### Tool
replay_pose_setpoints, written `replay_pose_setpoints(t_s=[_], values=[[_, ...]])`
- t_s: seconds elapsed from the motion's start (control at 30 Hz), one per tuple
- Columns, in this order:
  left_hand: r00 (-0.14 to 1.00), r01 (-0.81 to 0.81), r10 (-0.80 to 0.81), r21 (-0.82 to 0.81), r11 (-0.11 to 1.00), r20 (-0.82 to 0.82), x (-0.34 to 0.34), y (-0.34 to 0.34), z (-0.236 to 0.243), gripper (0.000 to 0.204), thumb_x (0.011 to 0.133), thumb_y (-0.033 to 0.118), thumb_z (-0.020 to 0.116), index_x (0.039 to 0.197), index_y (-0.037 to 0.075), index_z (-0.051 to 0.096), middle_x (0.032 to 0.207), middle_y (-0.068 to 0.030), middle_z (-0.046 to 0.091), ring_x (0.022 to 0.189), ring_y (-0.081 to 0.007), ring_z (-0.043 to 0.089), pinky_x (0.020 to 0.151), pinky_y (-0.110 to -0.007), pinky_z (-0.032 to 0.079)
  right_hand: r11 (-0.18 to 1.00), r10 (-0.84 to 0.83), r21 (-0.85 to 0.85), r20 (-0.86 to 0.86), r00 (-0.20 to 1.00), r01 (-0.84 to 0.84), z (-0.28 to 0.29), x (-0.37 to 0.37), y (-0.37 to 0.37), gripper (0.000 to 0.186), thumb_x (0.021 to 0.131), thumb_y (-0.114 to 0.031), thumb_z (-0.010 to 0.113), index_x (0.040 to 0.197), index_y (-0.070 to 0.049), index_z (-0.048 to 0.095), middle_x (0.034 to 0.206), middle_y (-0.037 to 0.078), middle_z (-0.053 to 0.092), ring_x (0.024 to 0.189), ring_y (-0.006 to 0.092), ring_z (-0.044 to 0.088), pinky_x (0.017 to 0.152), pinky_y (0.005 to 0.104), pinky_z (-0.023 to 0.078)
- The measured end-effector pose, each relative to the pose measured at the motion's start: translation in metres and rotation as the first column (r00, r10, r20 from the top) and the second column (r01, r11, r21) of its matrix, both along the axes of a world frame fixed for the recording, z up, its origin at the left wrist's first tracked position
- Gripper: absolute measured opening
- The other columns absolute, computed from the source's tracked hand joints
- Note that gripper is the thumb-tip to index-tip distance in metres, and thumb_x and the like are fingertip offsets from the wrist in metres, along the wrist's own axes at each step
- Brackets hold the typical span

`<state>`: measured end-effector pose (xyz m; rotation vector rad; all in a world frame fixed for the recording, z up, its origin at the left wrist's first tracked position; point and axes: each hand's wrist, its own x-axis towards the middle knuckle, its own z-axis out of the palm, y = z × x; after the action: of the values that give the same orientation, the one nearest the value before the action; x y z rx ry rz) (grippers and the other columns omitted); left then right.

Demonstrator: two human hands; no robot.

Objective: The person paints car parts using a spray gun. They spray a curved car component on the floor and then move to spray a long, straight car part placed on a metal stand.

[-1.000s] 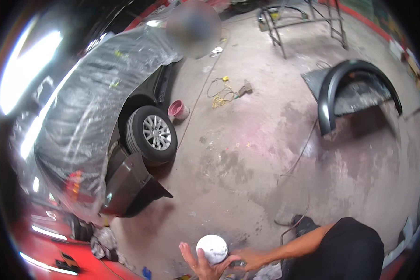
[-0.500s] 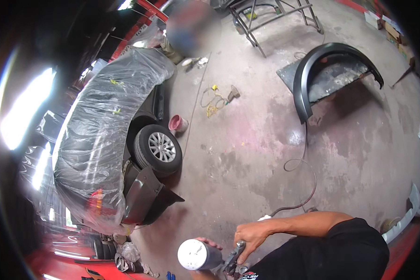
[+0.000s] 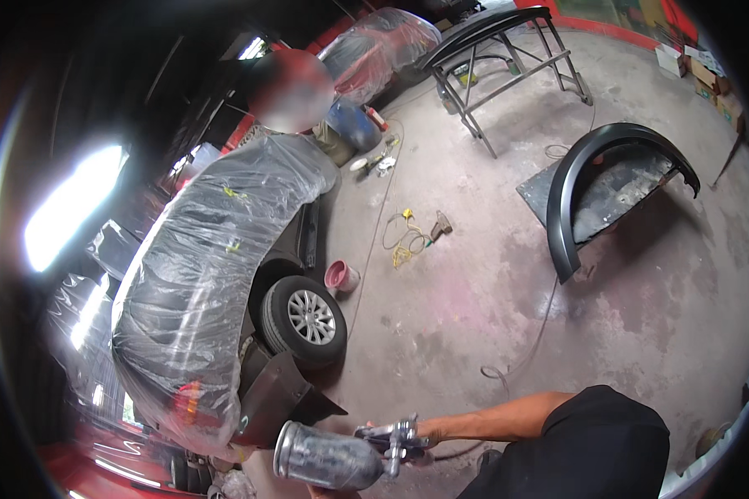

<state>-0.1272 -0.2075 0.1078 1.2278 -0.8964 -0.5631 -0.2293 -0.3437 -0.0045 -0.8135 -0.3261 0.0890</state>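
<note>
A spray gun [image 3: 401,441] with a big, scuffed grey cup [image 3: 329,456] lies on its side at the bottom centre. My right hand [image 3: 425,434] is closed on the gun's grip, partly hidden by the metal body; its forearm comes in from the right. Of my left arm only a strip of skin [image 3: 334,493] shows under the cup; its fingers are hidden behind the cup. An air hose [image 3: 462,453] trails near the gun and along the floor. Farther off, a black fender flare [image 3: 563,208] rests on a dark panel [image 3: 595,224].
At left stands a car under plastic sheeting [image 3: 200,249], its wheel [image 3: 304,323] bared, beside a pink bucket [image 3: 341,276]. A yellow cord [image 3: 408,249] lies on the floor. Metal stand [image 3: 508,79], another covered car [image 3: 383,46] and a blurred person [image 3: 291,91] are farther back.
The spray gun has tipped so its cup now lies sideways, pointing left, where its white round end faced me before. The view has shifted, showing more of the far end.
</note>
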Motion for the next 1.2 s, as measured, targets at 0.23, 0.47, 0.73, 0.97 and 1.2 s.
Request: replay_pose_setpoints(t_s=[0.23, 0.47, 0.73, 0.97, 1.2], values=[[0.884, 0.467, -0.458, -0.196, 0.862, 0.091, 0.020, -0.105, -0.001, 0.086, 0.067, 0.031, 0.079, 0.135, 0.010, 0.030, 0.120, -0.0158, 0.050, 0.110, -0.0364, 0.052, 0.099, -0.058, 0.038, 0.982, 0.034, 0.169, 0.306, 0.952, -0.089, -0.016, 0.043, -0.022, 0.040, 0.089, -0.049, 0.052, 0.099, -0.010, 0.049, 0.077, 0.001, 0.046, 0.061, 0.0089, 0.047, 0.049, 0.0225, 0.037], [0.270, 0.916, -0.947, -0.350, 0.197, 0.174, -0.029, -0.177, -0.031, 0.093, 0.060, 0.030, 0.087, 0.131, 0.009, 0.030, 0.122, -0.0143, 0.048, 0.116, -0.0333, 0.049, 0.103, -0.056, 0.035, 0.781, -0.607, -0.049, -0.294, 0.738, 0.623, -0.037, 0.002, -0.053, 0.042, 0.090, -0.038, 0.053, 0.120, -0.010, 0.045, 0.105, 0.006, 0.048, 0.081, 0.0138, 0.052, 0.061, 0.0237, 0.043], [0.509, 0.800, -0.837, 0.247, 0.546, 0.202, -0.164, -0.175, -0.070, 0.059, 0.064, 0.025, 0.088, 0.109, 0.000, 0.058, 0.096, -0.0058, 0.066, 0.086, -0.0140, 0.062, 0.078, -0.030, 0.051, 0.226, -0.923, 0.139, -0.286, 0.257, 0.964, -0.069, -0.218, 0.036, 0.071, 0.087, -0.026, 0.061, 0.146, -0.010, 0.025, 0.143, 0.011, 0.033, 0.120, 0.0229, 0.046, 0.093, 0.0327, 0.043], [0.473, 0.857, -0.878, 0.193, 0.477, 0.072, -0.329, -0.175, -0.076, 0.055, 0.064, 0.018, 0.089, 0.106, -0.002, 0.059, 0.095, -0.0056, 0.065, 0.084, -0.0138, 0.062, 0.076, -0.029, 0.052, 0.029, -0.959, -0.479, -0.260, -0.111, 0.877, -0.025, -0.346, 0.098, 0.096, 0.073, -0.045, 0.077, 0.146, -0.006, 0.027, 0.141, 0.014, 0.038, 0.128, 0.0273, 0.041, 0.103, 0.0402, 0.038], [-0.029, 1.000, -0.966, -0.007, -0.028, -0.257, -0.452, -0.212, -0.092, 0.084, 0.058, 0.008, 0.088, 0.129, 0.001, 0.044, 0.113, -0.0050, 0.059, 0.103, -0.0146, 0.057, 0.094, -0.029, 0.045, -0.209, -0.772, -0.857, -0.151, -0.618, 0.470, -0.012, -0.447, 0.099, 0.068, 0.071, -0.045, 0.080, 0.113, -0.001, 0.050, 0.099, 0.020, 0.065, 0.089, 0.0342, 0.066, 0.077, 0.0391, 0.051]])
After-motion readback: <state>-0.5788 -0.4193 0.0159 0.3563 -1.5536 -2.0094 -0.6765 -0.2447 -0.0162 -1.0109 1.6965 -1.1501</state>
